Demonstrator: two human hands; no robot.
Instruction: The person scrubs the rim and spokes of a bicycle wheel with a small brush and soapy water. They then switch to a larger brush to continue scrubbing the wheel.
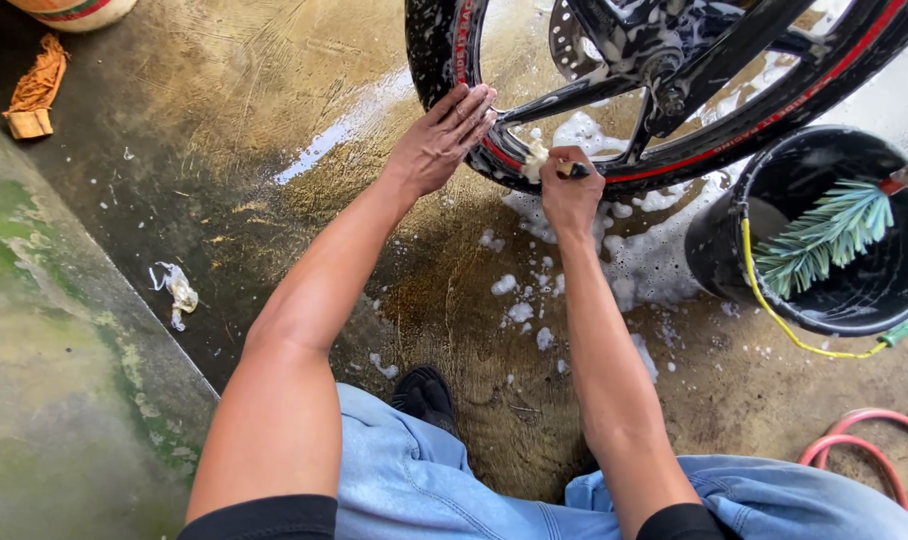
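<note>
Wheel [674, 110], black with a red rim stripe, fills the top, soapy. Black bucket [824, 290] sits right of it, green brush [824, 235] inside. Left hand [439, 140] lies flat on the tyre; right hand [571, 190] grips a small brush [539, 158] against the rim.
</note>
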